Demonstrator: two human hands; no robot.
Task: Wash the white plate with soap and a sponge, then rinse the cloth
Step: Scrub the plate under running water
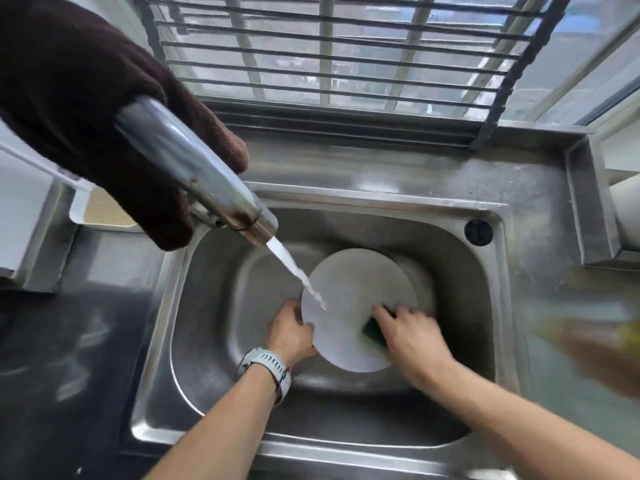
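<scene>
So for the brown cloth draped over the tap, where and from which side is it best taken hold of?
Probably at the free end of the brown cloth that hangs below the tap, coming from the left and below. That part droops clear of the spout and the running water, so it can be pinched and pulled off. Both hands are busy now: the left hand holds the plate, the right hand the sponge.

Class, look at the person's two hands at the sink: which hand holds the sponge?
The right hand presses the green sponge onto the white plate. The left hand, the one with the wristwatch, only grips the plate's edge.
</scene>
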